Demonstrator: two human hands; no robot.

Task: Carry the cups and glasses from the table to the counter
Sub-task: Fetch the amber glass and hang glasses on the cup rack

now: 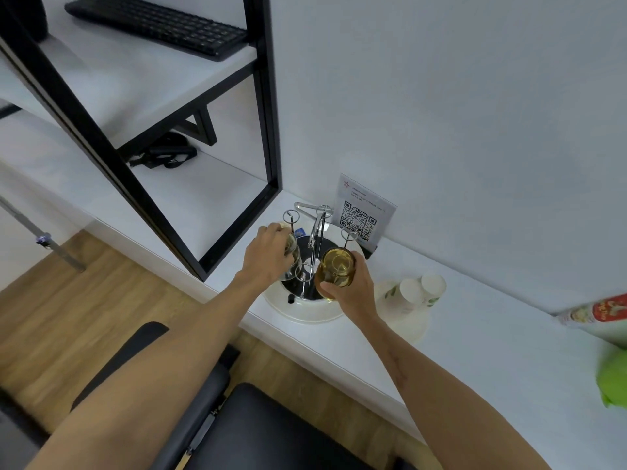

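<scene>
At frame centre, the left hand (268, 256) grasps a clear glass (294, 254) and the right hand (349, 286) an amber glass (336, 268) at the wire rack (314, 245) on the white counter (475, 334), so delivery appears nearly complete.

Both arms stretched forward; left hand (268, 256) curled in grip, knuckles up; right hand (349, 286) curled in grip.

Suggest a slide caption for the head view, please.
Left hand and right hand each hold a glass at the cup rack.
</scene>
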